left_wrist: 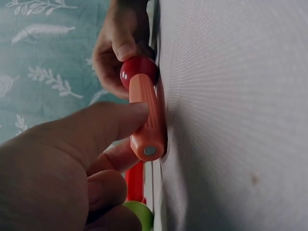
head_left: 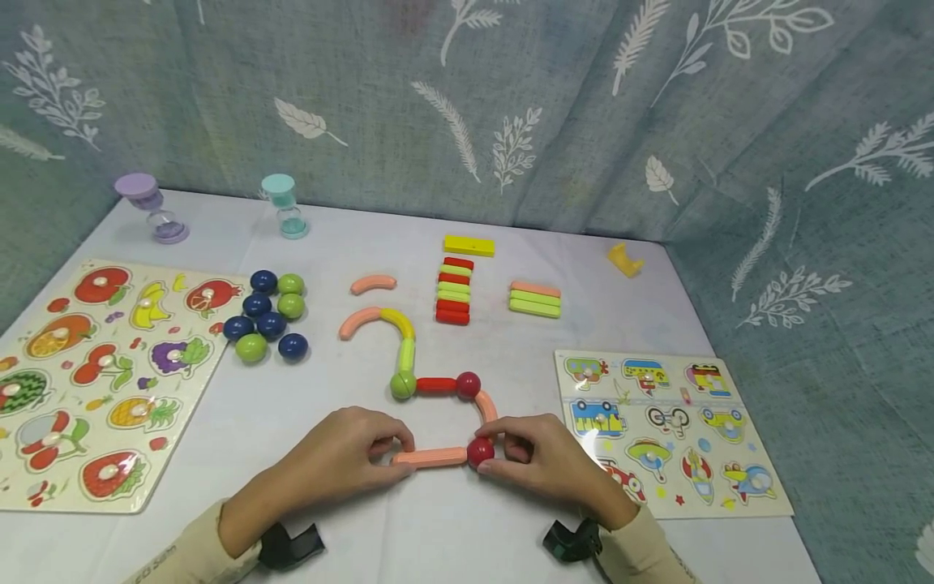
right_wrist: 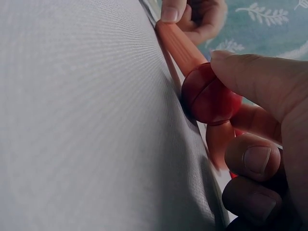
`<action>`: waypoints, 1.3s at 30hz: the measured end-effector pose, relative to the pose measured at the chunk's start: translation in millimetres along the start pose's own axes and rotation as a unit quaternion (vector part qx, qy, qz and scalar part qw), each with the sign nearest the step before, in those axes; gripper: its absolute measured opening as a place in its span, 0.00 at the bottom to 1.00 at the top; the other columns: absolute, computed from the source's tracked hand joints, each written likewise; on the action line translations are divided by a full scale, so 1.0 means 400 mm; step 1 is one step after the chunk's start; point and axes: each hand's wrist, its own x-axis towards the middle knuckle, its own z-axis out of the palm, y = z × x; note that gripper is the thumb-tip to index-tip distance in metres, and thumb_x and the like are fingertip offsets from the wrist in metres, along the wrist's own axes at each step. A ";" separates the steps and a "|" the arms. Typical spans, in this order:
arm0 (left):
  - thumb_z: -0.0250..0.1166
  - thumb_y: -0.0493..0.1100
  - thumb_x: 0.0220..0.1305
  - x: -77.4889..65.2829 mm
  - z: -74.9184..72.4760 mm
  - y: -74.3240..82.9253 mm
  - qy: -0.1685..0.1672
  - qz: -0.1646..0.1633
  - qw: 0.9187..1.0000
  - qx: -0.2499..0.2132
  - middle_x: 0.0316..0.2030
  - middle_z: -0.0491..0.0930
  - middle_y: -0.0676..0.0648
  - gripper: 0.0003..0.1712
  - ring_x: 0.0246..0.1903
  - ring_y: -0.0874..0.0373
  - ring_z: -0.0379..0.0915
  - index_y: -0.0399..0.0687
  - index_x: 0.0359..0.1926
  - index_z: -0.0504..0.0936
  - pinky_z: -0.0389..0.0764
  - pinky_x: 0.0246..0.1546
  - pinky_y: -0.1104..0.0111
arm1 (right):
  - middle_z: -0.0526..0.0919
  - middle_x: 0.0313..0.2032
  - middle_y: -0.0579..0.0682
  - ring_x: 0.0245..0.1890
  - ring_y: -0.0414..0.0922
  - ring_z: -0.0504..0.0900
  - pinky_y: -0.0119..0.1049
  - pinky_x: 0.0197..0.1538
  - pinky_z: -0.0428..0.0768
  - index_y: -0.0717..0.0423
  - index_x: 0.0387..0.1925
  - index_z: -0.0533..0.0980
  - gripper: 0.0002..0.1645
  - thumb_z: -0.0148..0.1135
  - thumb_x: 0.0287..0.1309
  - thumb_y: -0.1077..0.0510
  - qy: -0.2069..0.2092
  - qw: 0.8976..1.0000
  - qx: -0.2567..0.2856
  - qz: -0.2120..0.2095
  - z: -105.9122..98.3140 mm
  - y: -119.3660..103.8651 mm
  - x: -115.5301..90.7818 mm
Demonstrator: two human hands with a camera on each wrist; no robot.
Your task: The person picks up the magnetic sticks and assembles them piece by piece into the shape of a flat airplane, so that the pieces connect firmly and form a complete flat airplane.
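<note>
My left hand [head_left: 353, 453] pinches the free end of a straight salmon magnetic stick [head_left: 436, 458] between thumb and fingers. A round metal disc shows in that end in the left wrist view. The stick's other end meets a red ball [head_left: 481, 452], which my right hand [head_left: 550, 459] holds between thumb and fingers. From this ball a curved salmon stick [head_left: 486, 406] runs up to a second red ball [head_left: 468, 385]. A straight red stick [head_left: 436, 385] links that one to a green ball [head_left: 403, 385]. Beyond it the chain goes on through a green stick [head_left: 406, 354], a yellow curve [head_left: 398, 321] and a salmon curve [head_left: 359, 322].
Several blue and green balls [head_left: 272, 325] lie left, beside a fruit puzzle board [head_left: 182, 405]. A vehicle puzzle board [head_left: 693, 507] is at right. Behind are stacked sticks [head_left: 454, 291], more sticks [head_left: 535, 298], a loose salmon curve [head_left: 374, 283], two sand timers [head_left: 286, 207] and a yellow piece [head_left: 624, 259].
</note>
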 end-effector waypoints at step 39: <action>0.68 0.63 0.50 -0.010 -0.011 -0.022 0.006 -0.009 1.000 0.004 0.15 0.65 0.66 0.11 0.18 0.72 0.60 0.72 0.34 0.81 0.63 0.20 0.74 | 0.65 0.17 0.38 0.18 0.36 0.64 0.29 0.22 0.62 0.41 0.44 0.80 0.17 0.65 0.53 0.43 0.024 0.999 0.033 0.000 0.010 -0.012 0.003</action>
